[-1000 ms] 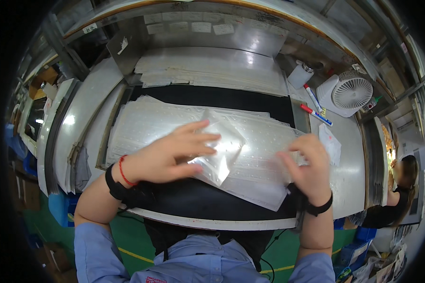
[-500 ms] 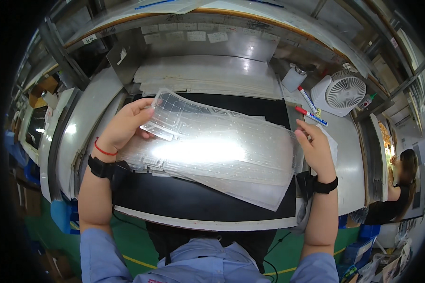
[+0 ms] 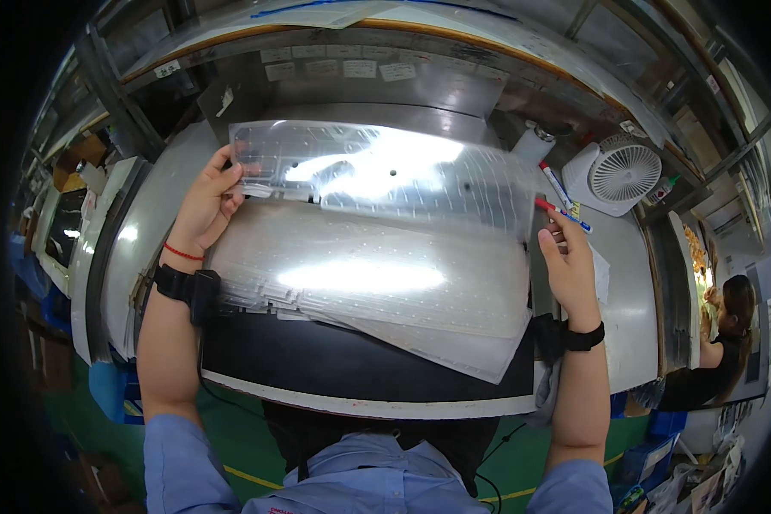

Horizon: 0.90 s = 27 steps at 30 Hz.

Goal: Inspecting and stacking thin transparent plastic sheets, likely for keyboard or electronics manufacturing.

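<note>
A clear plastic sheet (image 3: pixel 351 171) with small dots and dark spots is raised above a stack of similar translucent sheets (image 3: pixel 343 300). My left hand (image 3: pixel 210 201) pinches its left end between thumb and fingers. Close to the sheet's right edge is my right hand (image 3: pixel 574 270), its thumb and bent fingers apart; whether a fingertip touches the edge I cannot tell. Under the stack lies a black mat (image 3: pixel 317 360). Glare hides part of both the lifted sheet and the top of the stack.
To the right stand a small white fan (image 3: pixel 617 174), a white bottle (image 3: pixel 533 144) and red-and-blue markers (image 3: pixel 565 214). A metal backboard (image 3: pixel 385 90) with paper labels closes off the back, below a shelf (image 3: pixel 403 24). Another person (image 3: pixel 732 330) sits far right.
My left hand has moved up and away from me, lifting the sheet off the stack so its near side tilts up. My right hand has shifted slightly, staying by the right edge.
</note>
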{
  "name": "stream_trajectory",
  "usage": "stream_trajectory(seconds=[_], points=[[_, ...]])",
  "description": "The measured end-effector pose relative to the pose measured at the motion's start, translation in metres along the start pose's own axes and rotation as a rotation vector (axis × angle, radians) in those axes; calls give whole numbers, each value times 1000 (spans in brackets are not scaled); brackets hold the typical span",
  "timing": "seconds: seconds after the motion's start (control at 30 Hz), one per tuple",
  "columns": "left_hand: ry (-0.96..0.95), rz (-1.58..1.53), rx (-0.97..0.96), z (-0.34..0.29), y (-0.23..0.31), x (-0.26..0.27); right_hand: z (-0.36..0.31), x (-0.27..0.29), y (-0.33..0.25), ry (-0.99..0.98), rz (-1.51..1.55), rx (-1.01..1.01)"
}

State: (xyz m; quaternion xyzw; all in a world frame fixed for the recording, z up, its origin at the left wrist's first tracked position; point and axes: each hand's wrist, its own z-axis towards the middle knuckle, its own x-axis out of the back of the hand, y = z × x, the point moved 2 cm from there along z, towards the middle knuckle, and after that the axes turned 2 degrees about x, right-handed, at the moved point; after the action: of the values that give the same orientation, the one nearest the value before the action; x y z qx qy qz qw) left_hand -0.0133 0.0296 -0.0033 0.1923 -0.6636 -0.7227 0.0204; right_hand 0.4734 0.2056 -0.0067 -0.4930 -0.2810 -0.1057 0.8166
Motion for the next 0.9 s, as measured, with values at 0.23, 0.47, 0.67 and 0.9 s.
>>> stream_trajectory(seconds=[0.23, 0.47, 0.67, 0.9], points=[[202, -104, -29, 2, -4, -2, -8, -3, -26, -270, -177, 280], [130, -29, 10, 1, -5, 7, -13, -14, -31, -377, -170, 298], [157, -11, 19, 1, -5, 7, -10, -15, -29, -285, -218, 400], [209, 21, 9, 3, -8, 14, -12, -14, -25, -370, 3, 80]])
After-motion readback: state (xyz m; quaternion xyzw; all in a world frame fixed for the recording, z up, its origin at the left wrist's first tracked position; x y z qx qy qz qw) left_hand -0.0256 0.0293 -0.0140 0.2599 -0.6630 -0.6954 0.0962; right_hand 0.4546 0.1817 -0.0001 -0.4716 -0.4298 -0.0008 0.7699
